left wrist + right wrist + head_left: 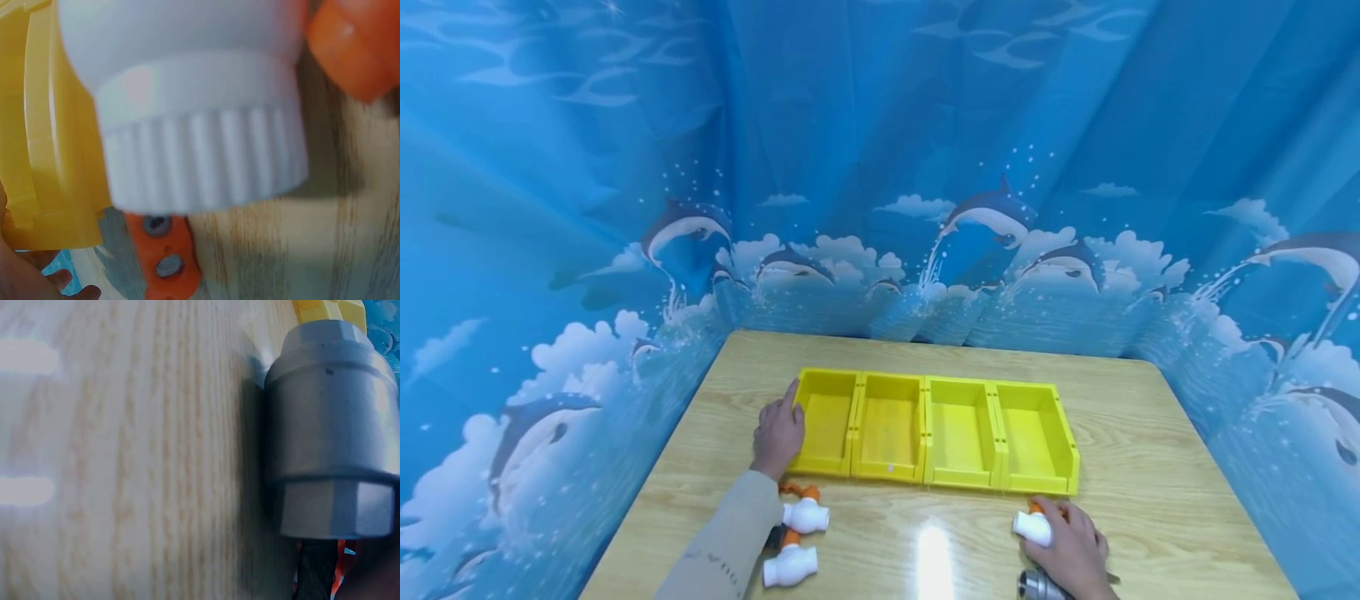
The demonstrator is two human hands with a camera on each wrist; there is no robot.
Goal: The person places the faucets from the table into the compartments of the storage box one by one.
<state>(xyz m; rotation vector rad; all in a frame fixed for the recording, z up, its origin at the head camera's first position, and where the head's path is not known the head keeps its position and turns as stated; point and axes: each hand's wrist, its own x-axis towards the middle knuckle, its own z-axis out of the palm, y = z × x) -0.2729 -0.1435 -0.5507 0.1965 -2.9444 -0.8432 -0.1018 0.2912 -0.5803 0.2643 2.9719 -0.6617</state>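
My left hand (778, 435) rests against the left end of a row of joined yellow bins (889, 479), index finger stretched along the outer rim. Below its wrist lie two white plastic ball valves (806, 517) with orange handles, partly covered by the sleeve; one looms close in the left wrist view, its ribbed collar (206, 159) over an orange handle (169, 265). At the right, my right hand (1071, 546) grips another white ball valve (1032, 527), fingers over its orange handle. Under that hand lies a grey metal fitting (331, 419) with hexagonal ends, partly hidden.
The bins stand across the middle of a light wood-grain table (1120, 417). A blue curtain (880, 167) printed with dolphins hangs behind the table and along both sides. Something black (315, 569) shows below the metal fitting in the right wrist view.
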